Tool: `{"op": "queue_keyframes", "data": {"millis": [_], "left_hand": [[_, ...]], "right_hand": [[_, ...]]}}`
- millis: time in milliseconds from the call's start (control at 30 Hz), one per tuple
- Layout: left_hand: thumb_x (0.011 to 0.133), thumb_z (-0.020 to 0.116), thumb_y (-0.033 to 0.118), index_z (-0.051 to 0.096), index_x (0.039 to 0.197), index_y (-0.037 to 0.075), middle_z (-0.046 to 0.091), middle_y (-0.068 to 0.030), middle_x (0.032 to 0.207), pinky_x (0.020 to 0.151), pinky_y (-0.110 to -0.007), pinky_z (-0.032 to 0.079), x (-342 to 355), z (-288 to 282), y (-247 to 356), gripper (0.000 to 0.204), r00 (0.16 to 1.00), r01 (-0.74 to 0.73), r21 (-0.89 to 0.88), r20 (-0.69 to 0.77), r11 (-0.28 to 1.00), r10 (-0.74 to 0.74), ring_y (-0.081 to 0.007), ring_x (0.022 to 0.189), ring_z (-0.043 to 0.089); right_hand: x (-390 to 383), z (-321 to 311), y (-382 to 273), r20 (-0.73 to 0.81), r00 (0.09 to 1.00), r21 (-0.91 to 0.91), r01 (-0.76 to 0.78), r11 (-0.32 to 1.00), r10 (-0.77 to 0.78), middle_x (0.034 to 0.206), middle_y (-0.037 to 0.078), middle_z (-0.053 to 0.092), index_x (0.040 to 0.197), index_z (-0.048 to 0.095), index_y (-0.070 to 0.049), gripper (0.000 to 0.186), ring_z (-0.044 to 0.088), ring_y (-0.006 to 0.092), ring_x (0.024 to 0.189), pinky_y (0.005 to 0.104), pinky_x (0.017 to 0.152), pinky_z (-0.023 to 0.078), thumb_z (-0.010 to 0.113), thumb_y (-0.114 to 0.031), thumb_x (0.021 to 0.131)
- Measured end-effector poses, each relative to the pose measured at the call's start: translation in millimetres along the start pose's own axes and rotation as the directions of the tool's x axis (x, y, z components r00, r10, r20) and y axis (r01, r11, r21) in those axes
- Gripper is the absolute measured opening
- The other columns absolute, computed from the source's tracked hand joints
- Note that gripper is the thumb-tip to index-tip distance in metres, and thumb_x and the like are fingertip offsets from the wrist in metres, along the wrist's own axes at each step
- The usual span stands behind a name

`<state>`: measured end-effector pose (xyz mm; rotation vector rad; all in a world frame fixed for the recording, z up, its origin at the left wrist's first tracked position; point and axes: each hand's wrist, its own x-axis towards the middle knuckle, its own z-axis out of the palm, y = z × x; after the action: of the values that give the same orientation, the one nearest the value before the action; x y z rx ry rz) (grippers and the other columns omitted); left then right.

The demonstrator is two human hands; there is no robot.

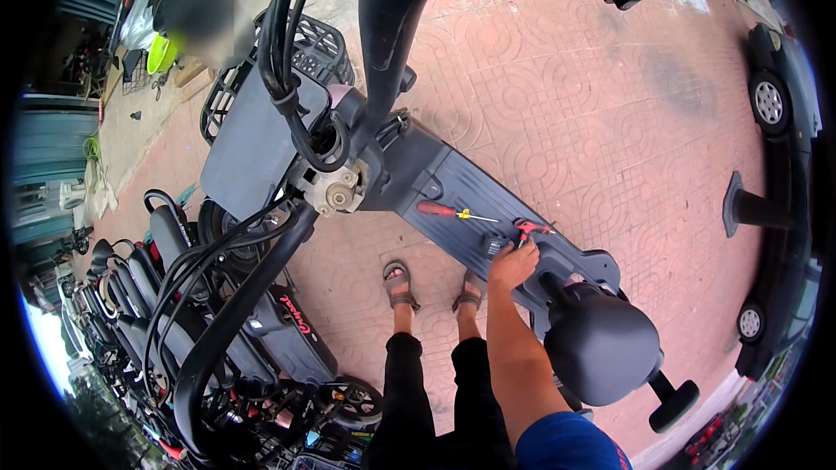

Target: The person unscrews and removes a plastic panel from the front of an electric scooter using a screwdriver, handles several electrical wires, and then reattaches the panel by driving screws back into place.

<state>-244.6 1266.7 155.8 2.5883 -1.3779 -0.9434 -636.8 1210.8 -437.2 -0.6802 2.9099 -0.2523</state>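
Observation:
My right hand (514, 263) reaches down to the grey footboard (440, 176) of an electric scooter. Its fingers are closed around the lower part of a small red-and-black pistol-shaped tool (529, 228); its exact kind is too small to tell. Beside the fingertips sits a small dark grey block (496, 245), partly hidden by the hand. Farther forward on the footboard lies a screwdriver (436, 208) with a red handle and a yellow piece on its shaft. My left hand does not show.
The scooter's handlebar (389, 30), hanging cables (277, 43) and exposed metal steering head (336, 195) stand before me. Its black seat (603, 350) is at right. Parked scooters (178, 239) crowd the left. A dark car (766, 239) stands far right. A person (205, 22) is at upper left.

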Motion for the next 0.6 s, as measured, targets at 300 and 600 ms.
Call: {"op": "queue_keyframes", "data": {"millis": [300,600], "left_hand": [[0.093,0.079,0.001,0.070,0.126,-0.007,0.075,-0.0178,0.114,0.091,-0.038,0.057,18,10,44,0.034,0.970,-0.230,-0.051,0.066,0.972,0.233,-0.0226,0.103,0.071],[0.089,0.085,0.015,0.069,0.122,-0.003,0.078,-0.0156,0.093,0.073,-0.043,0.060,37,10,53,0.041,0.939,-0.302,-0.115,0.136,0.946,0.316,-0.0270,0.076,0.073]], "right_hand": [[-13,2,-19,0.178,0.983,0.038,-0.059,0.998,0.051,0.135,0.024,0.065,0.149,0.051,0.006,0.092,0.062,0.0426,0.125,0.0502,0.106,0.052,0.093,-0.034,0.077],[-68,-270,-143,0.020,0.895,0.551,0.362,0.752,-0.446,0.133,0.026,0.065,0.146,0.057,0.004,0.082,0.062,0.0446,0.125,0.0493,0.112,0.048,0.090,-0.015,0.073]]}}
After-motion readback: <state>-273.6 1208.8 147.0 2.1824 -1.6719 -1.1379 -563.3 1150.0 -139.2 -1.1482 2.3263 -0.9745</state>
